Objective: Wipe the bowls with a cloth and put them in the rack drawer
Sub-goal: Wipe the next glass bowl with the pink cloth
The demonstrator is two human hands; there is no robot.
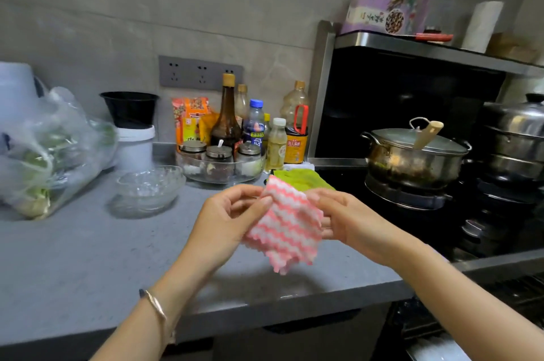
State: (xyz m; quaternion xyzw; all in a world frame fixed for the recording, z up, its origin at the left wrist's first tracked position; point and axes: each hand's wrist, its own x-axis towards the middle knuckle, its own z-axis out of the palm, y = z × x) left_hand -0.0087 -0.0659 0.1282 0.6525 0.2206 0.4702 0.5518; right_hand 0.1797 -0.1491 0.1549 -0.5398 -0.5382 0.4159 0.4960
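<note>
The pink striped cloth [287,226] is pinched at its edges by the left hand [228,218] and right hand [350,226], seemingly being readied for wiping, while the stacked glass bowls [148,190] are left waiting, far left on the counter [88,257].

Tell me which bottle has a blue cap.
The bottle with the blue label, right of the tall dark bottle; no other cap is blue.

Soft, rather dim indoor light from above. The black back panel [397,89] is almost featureless. A faint shadow lies on the counter [88,257] under the cloth [287,225]. The pot lid [412,141] glints. Edges bend; the plastic bag [50,148] is blurred.
</note>
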